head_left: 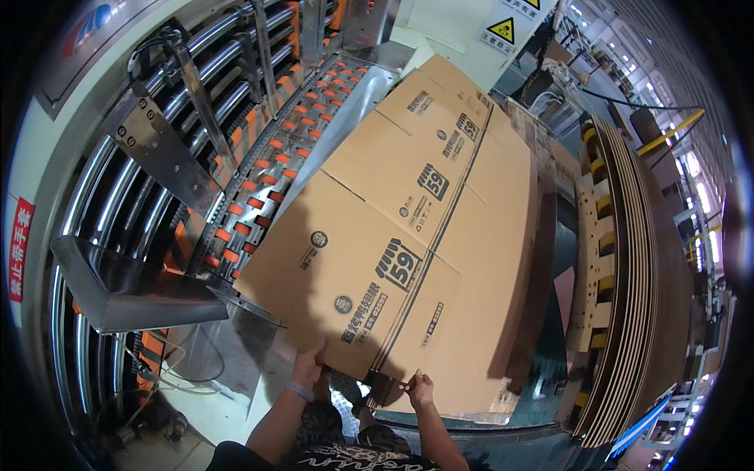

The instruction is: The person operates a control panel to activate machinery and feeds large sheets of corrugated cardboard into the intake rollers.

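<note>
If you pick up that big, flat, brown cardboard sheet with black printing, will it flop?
The cardboard sheet may sag somewhat, since it's broad and thin. It'll probably bend most easily along its crease lines. It likely won't roll, because it's flat.

1 printed cardboard sheet (416, 235), 2 forearms (279, 424) (438, 432), 1 wristband (299, 390), 2 yellow warning triangles (501, 32) (534, 3), 1 red sign (20, 250)

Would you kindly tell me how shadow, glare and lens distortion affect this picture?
Head view: shadow darkens the near left part of the cardboard; bright glare streaks the metal rollers; the stacked boards at right look bowed by the fisheye, and the picture's corners go black.
</note>
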A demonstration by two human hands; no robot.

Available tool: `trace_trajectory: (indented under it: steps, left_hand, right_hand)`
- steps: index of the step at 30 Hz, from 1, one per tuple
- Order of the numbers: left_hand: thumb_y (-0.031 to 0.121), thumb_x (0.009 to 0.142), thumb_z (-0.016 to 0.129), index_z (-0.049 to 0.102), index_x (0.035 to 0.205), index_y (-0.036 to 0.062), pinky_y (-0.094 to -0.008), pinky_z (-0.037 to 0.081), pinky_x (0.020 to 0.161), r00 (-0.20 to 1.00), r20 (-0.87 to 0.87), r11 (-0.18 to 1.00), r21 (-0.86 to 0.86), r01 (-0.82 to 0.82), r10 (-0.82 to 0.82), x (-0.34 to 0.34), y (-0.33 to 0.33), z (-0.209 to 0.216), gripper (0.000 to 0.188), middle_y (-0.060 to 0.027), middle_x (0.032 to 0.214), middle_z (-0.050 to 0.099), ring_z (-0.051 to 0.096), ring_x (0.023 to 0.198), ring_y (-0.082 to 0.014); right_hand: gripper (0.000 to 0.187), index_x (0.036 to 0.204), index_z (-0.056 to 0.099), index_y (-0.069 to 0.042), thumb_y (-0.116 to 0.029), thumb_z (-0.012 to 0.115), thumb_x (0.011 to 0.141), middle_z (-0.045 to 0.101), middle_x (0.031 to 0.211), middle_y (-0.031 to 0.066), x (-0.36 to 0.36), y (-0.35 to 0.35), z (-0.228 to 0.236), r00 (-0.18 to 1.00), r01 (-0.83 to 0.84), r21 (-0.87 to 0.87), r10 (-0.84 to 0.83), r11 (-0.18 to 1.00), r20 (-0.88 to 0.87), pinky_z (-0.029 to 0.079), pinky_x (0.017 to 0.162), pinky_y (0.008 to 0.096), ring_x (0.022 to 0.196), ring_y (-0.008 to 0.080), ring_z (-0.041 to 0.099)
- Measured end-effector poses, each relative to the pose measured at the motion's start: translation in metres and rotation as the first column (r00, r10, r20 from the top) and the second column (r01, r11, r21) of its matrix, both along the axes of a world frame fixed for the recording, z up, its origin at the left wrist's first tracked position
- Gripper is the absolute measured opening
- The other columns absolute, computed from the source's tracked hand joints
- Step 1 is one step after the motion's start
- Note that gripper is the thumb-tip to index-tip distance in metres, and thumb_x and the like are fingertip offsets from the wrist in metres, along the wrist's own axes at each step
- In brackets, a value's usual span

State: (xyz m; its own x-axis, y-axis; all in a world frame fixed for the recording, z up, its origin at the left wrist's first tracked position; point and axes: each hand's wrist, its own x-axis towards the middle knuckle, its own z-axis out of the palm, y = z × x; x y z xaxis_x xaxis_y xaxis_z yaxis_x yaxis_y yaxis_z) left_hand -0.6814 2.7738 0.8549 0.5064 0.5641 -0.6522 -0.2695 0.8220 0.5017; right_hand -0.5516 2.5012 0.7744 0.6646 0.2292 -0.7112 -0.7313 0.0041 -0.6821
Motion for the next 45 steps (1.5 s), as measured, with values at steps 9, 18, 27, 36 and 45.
trace_trajectory:
  steps: [9, 18, 27, 36, 45]
  left_hand:
    - [0.003, 0.081, 0.054, 0.042, 0.118, 0.0032, -0.0364, 0.041, 0.089, 0.976, 0.023, 0.975, -0.044, -0.216, 0.217, -0.049, 0.089, -0.049, 0.038, -0.009, 0.114, 0.048, 0.047, 0.105, -0.0238]
    - [0.011, 0.085, 0.051, 0.044, 0.115, 0.0054, -0.0342, 0.043, 0.081, 0.907, -0.06, 0.905, -0.065, -0.42, 0.417, -0.08, 0.14, -0.148, 0.031, -0.0086, 0.106, 0.051, 0.051, 0.095, -0.02]
    - [0.013, 0.087, 0.048, 0.044, 0.115, 0.0066, -0.0369, 0.043, 0.079, 0.917, -0.034, 0.918, 0.031, -0.396, 0.397, -0.086, 0.146, -0.113, 0.029, -0.0068, 0.103, 0.051, 0.051, 0.091, -0.0198]
    - [0.013, 0.089, 0.045, 0.038, 0.122, 0.0045, -0.0352, 0.037, 0.088, 0.892, -0.142, 0.903, 0.087, -0.42, 0.428, -0.101, 0.178, -0.16, 0.035, -0.0073, 0.113, 0.047, 0.046, 0.103, -0.0208]
    - [0.012, 0.09, 0.041, 0.035, 0.123, 0.0058, -0.0379, 0.037, 0.09, 0.907, -0.153, 0.919, 0.074, -0.386, 0.393, -0.107, 0.194, -0.188, 0.034, -0.0079, 0.12, 0.042, 0.043, 0.107, -0.0236]
  right_hand:
    - [0.029, 0.077, 0.042, -0.001, -0.027, 0.049, 0.087, 0.04, 0.06, 0.0039, 0.011, 0.107, 0.003, 0.96, -0.28, -0.043, 0.28, 0.959, -0.015, 0.052, 0.053, 0.0383, 0.05, 0.0174, 0.046]
    - [0.038, 0.102, 0.044, 0.006, -0.029, 0.048, 0.088, 0.055, 0.084, 0.0171, -0.009, 0.205, -0.038, 0.903, -0.427, -0.08, 0.418, 0.901, -0.1, 0.055, 0.056, 0.0343, 0.058, 0.0226, 0.058]
    - [0.037, 0.104, 0.044, 0.006, -0.028, 0.047, 0.088, 0.055, 0.082, 0.0156, -0.019, 0.217, -0.043, 0.919, -0.379, -0.042, 0.37, 0.925, -0.137, 0.055, 0.055, 0.0354, 0.056, 0.0237, 0.058]
    - [0.036, 0.104, 0.044, 0.006, -0.026, 0.046, 0.088, 0.057, 0.086, 0.0187, -0.041, 0.252, -0.051, 0.895, -0.426, 0.093, 0.435, 0.9, -0.102, 0.055, 0.061, 0.0376, 0.068, 0.0286, 0.062]
    - [0.031, 0.097, 0.045, 0.008, -0.021, 0.048, 0.087, 0.057, 0.084, 0.0199, -0.057, 0.265, -0.059, 0.948, -0.287, 0.027, 0.288, 0.958, -0.133, 0.054, 0.065, 0.0386, 0.074, 0.029, 0.062]
